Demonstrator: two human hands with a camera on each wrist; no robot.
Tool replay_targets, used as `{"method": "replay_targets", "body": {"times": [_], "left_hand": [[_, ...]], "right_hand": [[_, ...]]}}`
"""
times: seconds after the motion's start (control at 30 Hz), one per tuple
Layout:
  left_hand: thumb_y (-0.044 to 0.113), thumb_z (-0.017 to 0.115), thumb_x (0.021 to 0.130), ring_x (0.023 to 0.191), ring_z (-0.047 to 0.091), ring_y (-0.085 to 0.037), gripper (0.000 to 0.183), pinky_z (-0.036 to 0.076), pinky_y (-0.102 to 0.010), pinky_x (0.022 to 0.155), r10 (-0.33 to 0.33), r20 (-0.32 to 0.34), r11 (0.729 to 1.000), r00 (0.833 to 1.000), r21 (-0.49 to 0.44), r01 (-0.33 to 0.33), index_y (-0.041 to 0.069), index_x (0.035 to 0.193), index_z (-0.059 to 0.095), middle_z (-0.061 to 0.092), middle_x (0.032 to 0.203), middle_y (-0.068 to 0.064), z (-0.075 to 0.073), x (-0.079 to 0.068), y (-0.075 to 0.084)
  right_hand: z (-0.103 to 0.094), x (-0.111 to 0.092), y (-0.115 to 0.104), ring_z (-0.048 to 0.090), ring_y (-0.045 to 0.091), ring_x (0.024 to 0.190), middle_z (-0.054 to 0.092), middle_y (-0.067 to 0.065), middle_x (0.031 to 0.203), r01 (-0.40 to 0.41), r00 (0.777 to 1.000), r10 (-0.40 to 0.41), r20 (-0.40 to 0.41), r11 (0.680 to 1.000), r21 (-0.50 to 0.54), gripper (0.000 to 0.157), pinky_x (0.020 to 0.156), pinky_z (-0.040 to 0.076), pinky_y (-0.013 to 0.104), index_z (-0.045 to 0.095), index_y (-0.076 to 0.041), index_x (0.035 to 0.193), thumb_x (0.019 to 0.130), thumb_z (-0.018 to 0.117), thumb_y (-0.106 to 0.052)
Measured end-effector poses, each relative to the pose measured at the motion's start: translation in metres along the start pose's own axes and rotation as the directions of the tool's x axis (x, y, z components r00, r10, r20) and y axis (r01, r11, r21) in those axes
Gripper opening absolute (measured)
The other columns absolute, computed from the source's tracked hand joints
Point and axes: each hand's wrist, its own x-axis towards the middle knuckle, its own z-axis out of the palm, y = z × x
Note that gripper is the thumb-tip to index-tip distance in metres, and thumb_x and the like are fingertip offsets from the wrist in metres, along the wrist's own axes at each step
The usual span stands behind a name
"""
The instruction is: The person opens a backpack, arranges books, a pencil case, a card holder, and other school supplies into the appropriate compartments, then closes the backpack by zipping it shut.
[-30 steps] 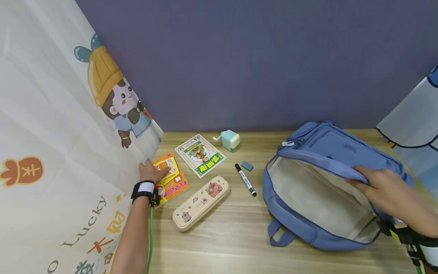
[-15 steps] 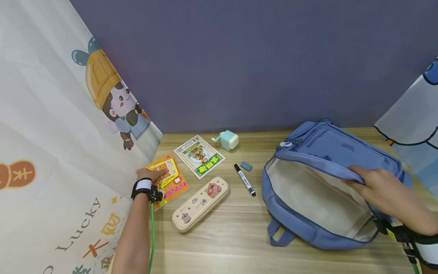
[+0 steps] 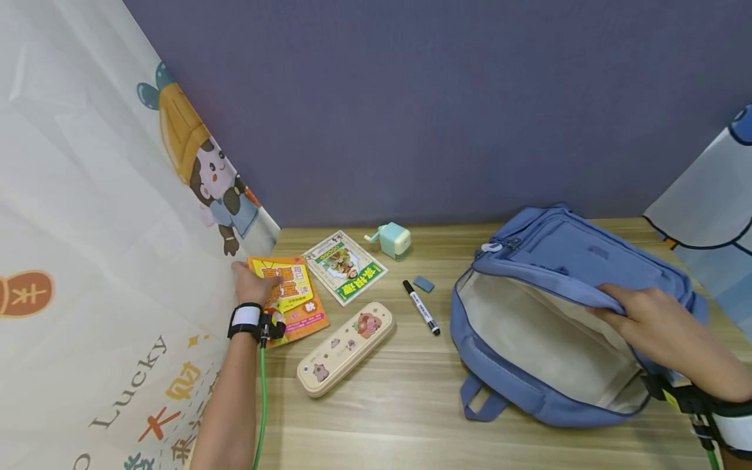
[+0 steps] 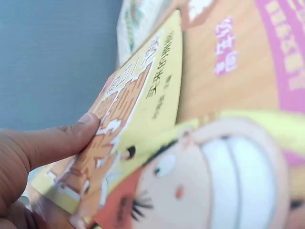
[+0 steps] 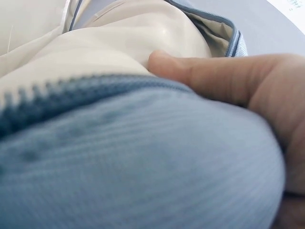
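Note:
My left hand [image 3: 254, 287] grips the left edge of an orange and yellow book [image 3: 301, 303]. In the left wrist view the thumb lies on the cover of the book [image 4: 205, 95], while the other fingers are mostly hidden beneath it. My right hand [image 3: 652, 323] holds up the top flap of a blue backpack [image 3: 564, 281] on the right side of the table. The backpack gapes, showing its beige lining [image 3: 540, 333]. In the right wrist view the thumb of the right hand [image 5: 228, 78] lies inside the zipped edge [image 5: 95, 95], with the cloth pinched in the grip.
A beige pencil case [image 3: 345, 350] lies in front of the book. Behind are a green and white booklet [image 3: 343, 266] and a light-blue pencil sharpener [image 3: 393, 240]. A marker [image 3: 421, 308] and a blue eraser [image 3: 423, 283] lie mid-table. A printed curtain [image 3: 147, 228] hangs at the left.
The left hand has closed round the orange book's left edge, and the book has lifted and turned slightly, shifting right and away. The right hand keeps holding the backpack flap.

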Motion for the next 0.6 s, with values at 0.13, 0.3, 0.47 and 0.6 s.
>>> {"method": "replay_targets", "body": {"times": [0.13,0.3,0.47,0.6], "left_hand": [[0.01,0.078,0.095,0.121,0.066,-0.04,0.076,0.056,-0.042,0.097,0.078,0.039,0.995,0.996,-0.064,-0.075,0.004,0.153,0.029,0.059,0.142,-0.028,-0.002,-0.002,0.011],[0.015,0.08,0.096,0.098,0.071,-0.02,0.075,0.058,-0.021,0.075,0.167,0.049,0.969,0.985,-0.191,-0.155,0.01,0.155,0.033,0.065,0.134,-0.02,-0.004,-0.01,0.036],[0.02,0.078,0.098,0.097,0.068,-0.01,0.077,0.06,-0.028,0.085,0.308,0.092,0.91,0.947,-0.319,-0.265,0.015,0.158,0.029,0.063,0.134,-0.015,-0.007,-0.029,0.073],[0.017,0.076,0.1,0.1,0.068,-0.012,0.07,0.061,-0.031,0.087,0.428,0.186,0.841,0.884,-0.44,-0.315,0.014,0.152,0.03,0.061,0.13,-0.013,0.007,-0.049,0.099]], "right_hand": [[0.0,-0.001,0.0,0.046,0.005,0.053,0.061,-0.005,0.067,-0.008,1.0,0.008,0.004,1.0,0.003,0.036,0.058,0.041,0.029,0.065,0.016,0.125,0.101,0.071,-0.009],[-0.001,-0.001,-0.001,0.047,0.005,0.054,0.065,-0.002,0.07,-0.013,1.0,0.013,0.006,1.0,0.01,0.036,0.057,0.04,0.029,0.065,0.016,0.126,0.101,0.071,-0.009],[0.0,0.0,-0.001,0.047,0.002,0.055,0.069,-0.001,0.074,0.008,1.0,-0.008,-0.021,1.0,0.013,0.032,0.056,0.04,0.027,0.067,0.013,0.124,0.1,0.072,-0.008],[0.0,0.0,-0.001,0.045,0.004,0.055,0.064,-0.003,0.071,-0.007,1.0,0.007,-0.001,1.0,0.024,0.032,0.057,0.039,0.028,0.066,0.013,0.124,0.102,0.07,-0.009]]}}
